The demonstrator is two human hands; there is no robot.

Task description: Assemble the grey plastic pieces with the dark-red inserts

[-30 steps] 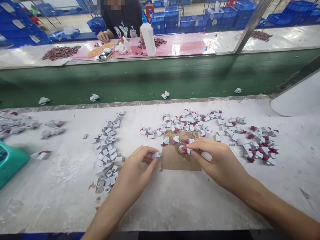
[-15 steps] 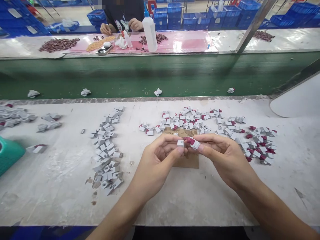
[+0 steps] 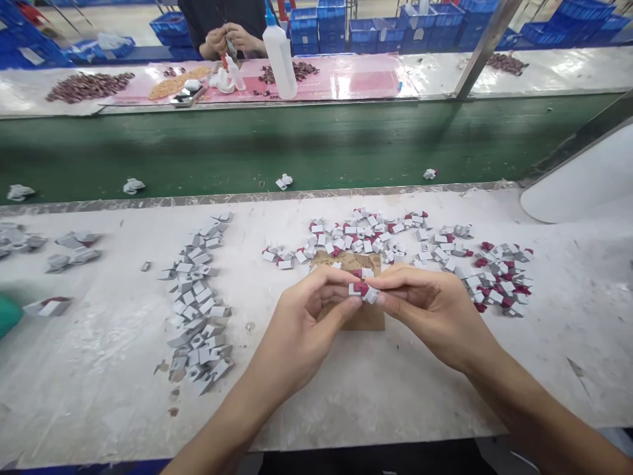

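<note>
Hands (image 3: 301, 323) (image 3: 440, 316) on grey/maroon pcs. (image 3: 363, 290); blurry "SPY" (image 3: 273, 97) on pink mat (image 3: 356, 76) opp.

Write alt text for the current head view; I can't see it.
Left hand and right hand together pinch small grey-and-maroon parts over a brown sheet. A band of grey pieces lies to the left; heaps of grey-and-maroon pieces lie beyond and right. Another person is across a green strip.

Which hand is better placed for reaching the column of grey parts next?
Left hand, probably: it is nearer the grey parts, though it and the right hand hold a maroon-grey piece.
</note>
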